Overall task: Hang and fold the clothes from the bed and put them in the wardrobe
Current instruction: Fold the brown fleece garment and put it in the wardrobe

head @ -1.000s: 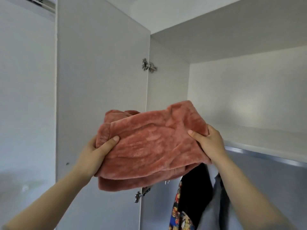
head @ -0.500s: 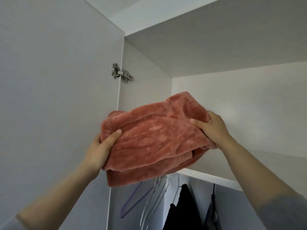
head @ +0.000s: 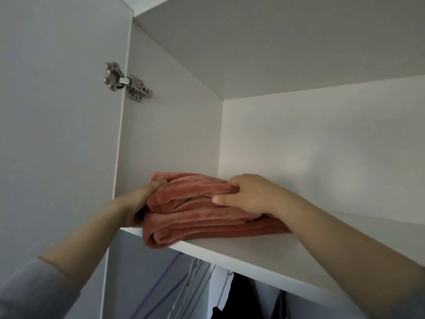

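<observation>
The white wardrobe (head: 322,146) fills the view, seen from below, and its upper compartment opens above the shelf (head: 253,256). The door (head: 57,134) stands swung open to the left of the shelf, its inner face a plain pale panel.

The shelf itself is a white board running from the left wall down toward the lower right. The folded fleece garment (head: 195,217), a thick terracotta-pink bundle in several layers, lies on the shelf at its left end, close to the side wall. Its rounded front fold hangs slightly over the shelf's front edge.

Both arms reach up to the shelf, and a grey sleeve (head: 27,288) covers the left forearm. The right hand (head: 248,194) grips the right part of the bundle on top of the shelf, fingers curled into the upper fold and thumb laid along its front. The left hand (head: 140,201) holds the bundle's left end, thumb on top and fingers wrapped underneath.

Below the shelf hang dark clothes (head: 241,295), and to their left several hangers (head: 195,284), pale and purple. Above the shelf, a metal hinge (head: 126,81) joins the door to the side wall.
</observation>
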### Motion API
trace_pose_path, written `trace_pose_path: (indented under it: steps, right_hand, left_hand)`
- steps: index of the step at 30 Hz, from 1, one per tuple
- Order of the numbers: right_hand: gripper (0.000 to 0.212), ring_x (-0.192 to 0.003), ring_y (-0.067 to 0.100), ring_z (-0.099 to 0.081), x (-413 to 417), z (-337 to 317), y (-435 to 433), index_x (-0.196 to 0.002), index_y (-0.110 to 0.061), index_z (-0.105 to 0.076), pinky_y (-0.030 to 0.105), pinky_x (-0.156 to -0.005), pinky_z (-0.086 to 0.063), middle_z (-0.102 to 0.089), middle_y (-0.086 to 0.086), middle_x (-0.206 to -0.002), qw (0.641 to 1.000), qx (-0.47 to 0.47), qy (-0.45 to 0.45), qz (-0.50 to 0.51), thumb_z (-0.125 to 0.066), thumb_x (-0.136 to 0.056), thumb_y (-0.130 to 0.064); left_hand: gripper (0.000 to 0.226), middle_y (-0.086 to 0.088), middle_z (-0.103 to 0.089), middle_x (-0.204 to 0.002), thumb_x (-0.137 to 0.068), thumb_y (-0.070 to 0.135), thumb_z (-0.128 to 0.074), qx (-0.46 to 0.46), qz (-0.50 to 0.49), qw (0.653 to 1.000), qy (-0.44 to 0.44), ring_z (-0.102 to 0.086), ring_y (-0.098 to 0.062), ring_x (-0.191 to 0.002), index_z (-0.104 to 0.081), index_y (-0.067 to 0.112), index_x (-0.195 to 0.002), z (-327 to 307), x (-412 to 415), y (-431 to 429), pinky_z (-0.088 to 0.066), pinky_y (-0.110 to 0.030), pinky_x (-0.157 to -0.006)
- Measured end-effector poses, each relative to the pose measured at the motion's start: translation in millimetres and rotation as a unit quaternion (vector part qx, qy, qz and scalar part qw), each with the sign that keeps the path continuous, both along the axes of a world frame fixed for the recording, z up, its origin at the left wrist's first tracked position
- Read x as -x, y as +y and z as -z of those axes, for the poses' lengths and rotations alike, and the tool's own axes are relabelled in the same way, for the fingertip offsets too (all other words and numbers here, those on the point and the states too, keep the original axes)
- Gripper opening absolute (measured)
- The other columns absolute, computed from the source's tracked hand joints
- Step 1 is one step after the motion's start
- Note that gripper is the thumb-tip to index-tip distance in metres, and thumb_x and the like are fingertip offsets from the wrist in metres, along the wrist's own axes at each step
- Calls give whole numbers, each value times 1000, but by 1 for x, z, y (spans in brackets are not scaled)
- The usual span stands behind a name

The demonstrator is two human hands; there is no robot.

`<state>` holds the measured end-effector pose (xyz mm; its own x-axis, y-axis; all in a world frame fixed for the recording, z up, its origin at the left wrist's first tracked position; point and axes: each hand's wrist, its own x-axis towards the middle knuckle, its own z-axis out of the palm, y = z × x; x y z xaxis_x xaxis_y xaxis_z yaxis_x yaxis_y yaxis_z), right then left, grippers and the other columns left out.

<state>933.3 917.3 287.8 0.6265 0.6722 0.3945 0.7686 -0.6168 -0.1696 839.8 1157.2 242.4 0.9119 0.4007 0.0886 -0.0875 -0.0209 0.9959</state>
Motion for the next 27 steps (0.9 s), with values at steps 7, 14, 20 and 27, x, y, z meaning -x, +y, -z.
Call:
trace_pose_path:
  steps: [7, 14, 20, 27]
  right_hand:
    - [80, -128, 14, -50, 11, 1, -4, -141, -33, -46, 31, -109, -39, -53, -8, -140, 995, 65, 20, -73, -70, -72, -66]
    - [94, -138, 22, -34, -23, 29, 7, -153, -40, -11, 35, -115, -29, -32, 3, -148, 985, 146, -68, -59, -70, -81, -50]
    - [81, -143, 22, -25, -66, 34, 5, -153, -35, -16, 39, -117, -25, -24, 1, -156, 976, 176, -126, -24, -64, -88, -43]
    - [107, -147, 13, -14, -63, 35, 3, -153, -42, -7, 29, -117, -17, -14, -8, -160, 994, 100, -47, -26, -70, -69, -63]
  left_hand:
    - [73, -21, -51, -133, -91, 31, -62, -64, -82, 994, -33, -63, -35, -101, -21, 14, -149, 4, -28, 15, -56, -43, -78]
    - [73, -11, -45, -144, -96, 30, -55, -169, -72, 982, -50, -50, -32, -125, -11, 23, -154, 11, -53, 18, -42, -45, -107]
    - [86, -10, -33, -154, -91, 47, -58, -327, -112, 937, -44, -36, -29, -139, -1, 32, -154, 17, -70, 6, -25, -33, -115]
    - [55, 15, -10, -158, -94, 41, -56, -592, -45, 784, -183, 4, 2, -146, -37, 40, -144, 9, -65, 19, 3, -19, -115]
